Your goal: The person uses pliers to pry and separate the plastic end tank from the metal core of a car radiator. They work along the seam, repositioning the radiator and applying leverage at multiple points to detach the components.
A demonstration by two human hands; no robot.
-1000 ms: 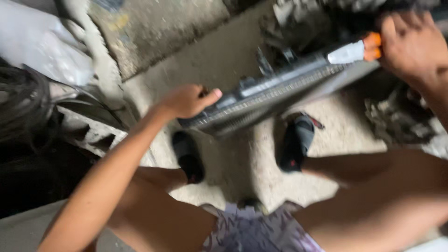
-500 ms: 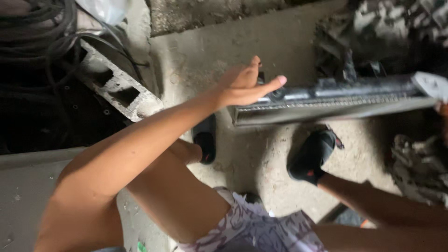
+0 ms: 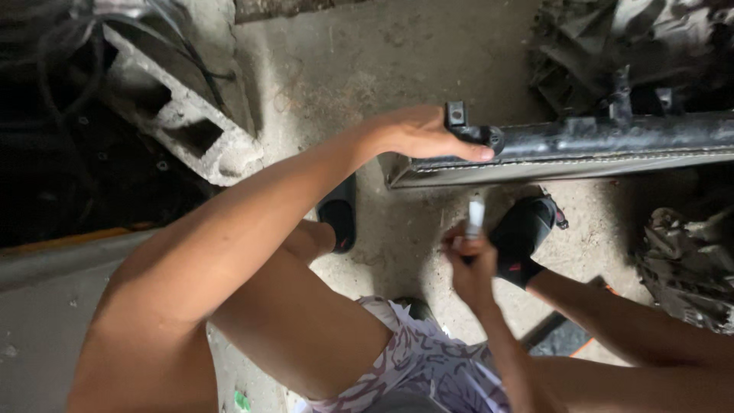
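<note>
Clearly the long dark radiator-like part (image 3: 581,149) is the centre of things: it lies edge-up across the concrete floor (image 3: 359,69), running from the middle of the view out past the right edge, its ribbed face turned toward the person. The left hand (image 3: 417,134) rests over its near end, fingers laid flat along the top rail beside a small black bracket (image 3: 466,126); the hand presses rather than wraps, which looks like a way to keep the part from tipping. Below it, apart from the part, the right hand (image 3: 468,264) is clenched around a thin white tool (image 3: 475,218) (whether brush or pen I cannot tell), its tip pointing up at the part's underside.

Both feet in black sandals (image 3: 524,233) sit under and just beside the part, knees spread, so the person squats close over it. Further out, a hollow concrete block (image 3: 183,130) with dark cables lies at the upper left, and crumpled grey debris (image 3: 684,264) lies at the right.
</note>
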